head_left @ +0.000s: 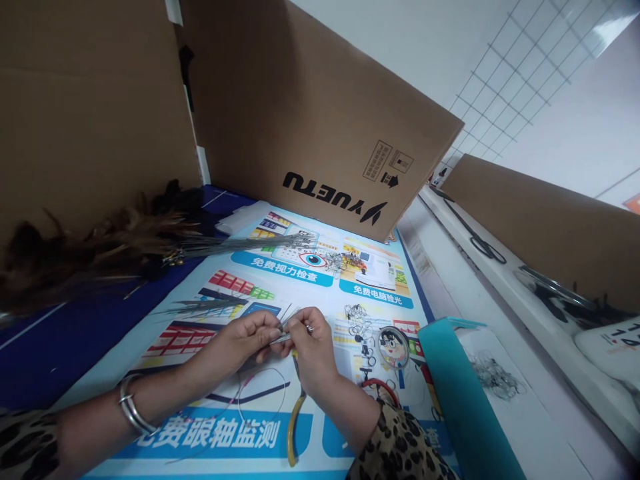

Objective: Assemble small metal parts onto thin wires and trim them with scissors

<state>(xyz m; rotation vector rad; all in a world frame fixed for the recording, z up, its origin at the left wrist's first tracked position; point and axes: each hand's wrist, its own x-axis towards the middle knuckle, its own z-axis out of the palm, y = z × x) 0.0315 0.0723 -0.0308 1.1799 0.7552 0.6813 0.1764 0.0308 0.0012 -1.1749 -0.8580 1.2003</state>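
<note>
My left hand [256, 335] is closed, pinching a few thin grey wires [286, 319] between thumb and fingertips. Close against it, my right hand [313, 350] is curled round pliers, whose yellow handle [296, 427] hangs out below the palm. The jaws are hidden at my fingers, so I cannot tell whether they grip a wire. Left of my hands lies a small bundle of thin wires [213, 305]. Farther back is a longer wire bundle [250, 245]. Under my wrists a thin loop of wire [263, 395] rests on the printed mat [230, 460].
Brown feathers [100, 257] lie at left by standing cardboard [320, 127]. To the right are small black rings and wire bits [357, 320], a round tin [393, 347], a red-handled tool [381, 387] and a teal box [460, 400] holding tangled wire [497, 377].
</note>
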